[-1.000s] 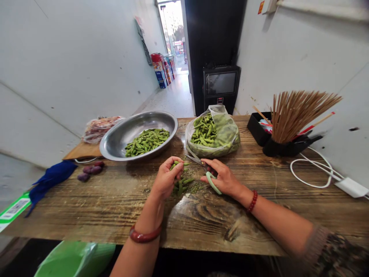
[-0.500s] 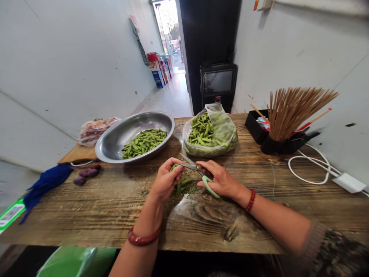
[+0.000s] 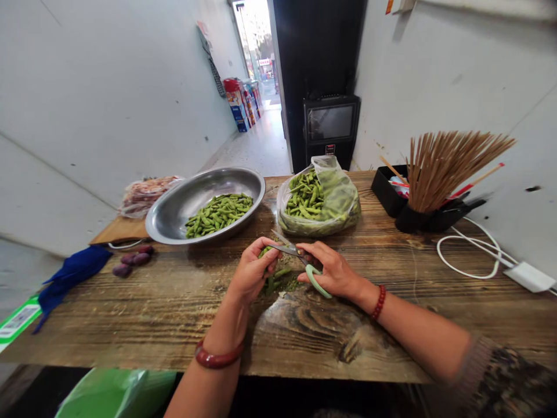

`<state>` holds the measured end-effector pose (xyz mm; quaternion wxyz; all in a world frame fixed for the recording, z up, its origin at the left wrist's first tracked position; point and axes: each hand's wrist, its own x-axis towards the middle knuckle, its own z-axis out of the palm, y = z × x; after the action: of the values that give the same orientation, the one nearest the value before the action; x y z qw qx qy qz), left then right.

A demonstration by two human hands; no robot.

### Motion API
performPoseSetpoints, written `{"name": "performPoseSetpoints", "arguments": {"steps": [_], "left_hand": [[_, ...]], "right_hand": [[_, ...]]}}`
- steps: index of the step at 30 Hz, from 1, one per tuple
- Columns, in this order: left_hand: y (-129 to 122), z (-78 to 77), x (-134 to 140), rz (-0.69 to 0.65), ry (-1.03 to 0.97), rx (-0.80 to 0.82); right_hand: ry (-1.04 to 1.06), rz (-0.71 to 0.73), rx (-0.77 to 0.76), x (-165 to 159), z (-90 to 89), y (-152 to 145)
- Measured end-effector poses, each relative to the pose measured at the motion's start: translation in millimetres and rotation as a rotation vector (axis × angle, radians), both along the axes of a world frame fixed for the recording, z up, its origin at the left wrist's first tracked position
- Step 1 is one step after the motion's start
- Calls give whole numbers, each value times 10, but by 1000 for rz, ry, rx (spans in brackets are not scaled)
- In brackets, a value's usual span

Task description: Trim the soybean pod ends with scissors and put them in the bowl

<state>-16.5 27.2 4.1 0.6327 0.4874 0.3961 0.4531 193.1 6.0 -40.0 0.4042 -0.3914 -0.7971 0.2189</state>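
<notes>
My left hand is closed around a green edamame pod, mostly hidden by the fingers. In my right hand is a pair of scissors with pale green handles. The scissor blades are apart and point left, one reaching the fingertips of my left hand. Under the hands, a few pods lie on the wooden table among small green trimmings. Farther back stand a clear plastic bag full of pods and a steel basin with a heap of pods in it.
Purple-red bulbs and a blue cloth lie at the left, near a bagged food pack on a wooden board. At the right are a black holder of skewers and a white power strip. A green bin is below.
The whole view has shifted very slightly. Both hands, the pod and the scissors hold nearly the same position, with the blades still apart.
</notes>
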Motion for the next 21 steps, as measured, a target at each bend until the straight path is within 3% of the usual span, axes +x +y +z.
{"name": "performPoseSetpoints", "arguments": {"steps": [21], "left_hand": [[26, 25, -41, 42, -53, -15]], "right_hand": [[-52, -41, 58, -3, -38, 17]]}}
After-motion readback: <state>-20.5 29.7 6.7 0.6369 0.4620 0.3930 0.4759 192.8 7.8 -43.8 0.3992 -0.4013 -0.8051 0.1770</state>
